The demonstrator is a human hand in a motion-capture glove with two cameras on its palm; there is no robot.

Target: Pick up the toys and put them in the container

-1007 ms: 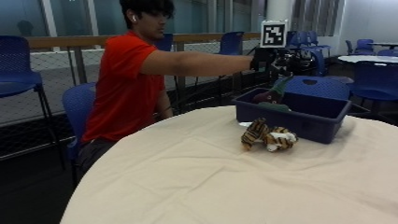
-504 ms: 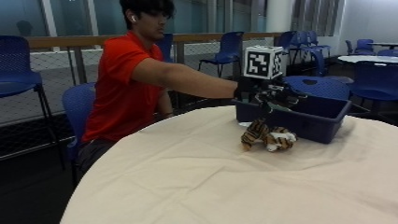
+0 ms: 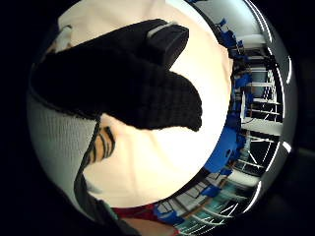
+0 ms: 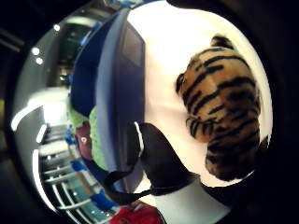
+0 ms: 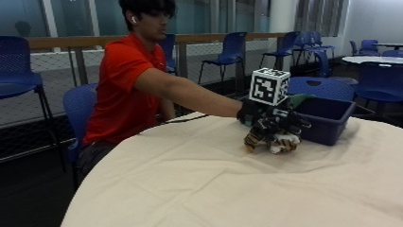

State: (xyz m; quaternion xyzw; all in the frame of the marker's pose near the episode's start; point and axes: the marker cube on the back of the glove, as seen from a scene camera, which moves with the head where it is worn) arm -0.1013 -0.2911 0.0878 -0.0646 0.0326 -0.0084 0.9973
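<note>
While the outside view shows the person reaching across the cloth-covered table (image 5: 207,184), the gloved right hand (image 5: 272,120) hangs right over the striped tiger plush toy (image 5: 272,140), which lies on the cloth just beside the blue container (image 5: 327,124). Fingers droop toward the toy, but from here I cannot tell whether they have closed on it. Something green shows above the container's rim, likely a toy already inside.

From the little-finger side of the palm, a gloved finger (image 3: 133,86) stretches across the pale cloth (image 3: 162,162), with a sliver of striped plush at its base; the finger looks extended rather than curled round anything.

From the thumb side, the tiger (image 4: 224,121) lies close under the palm on the cloth, clear of the fingers, with the container wall (image 4: 117,93) alongside and a green toy (image 4: 96,140) within it.

So I judge this the reach-and-grasp step for the tiger. Next the fingers should curl round its body, lift it above the rim, and carry it the short way over the wall.
</note>
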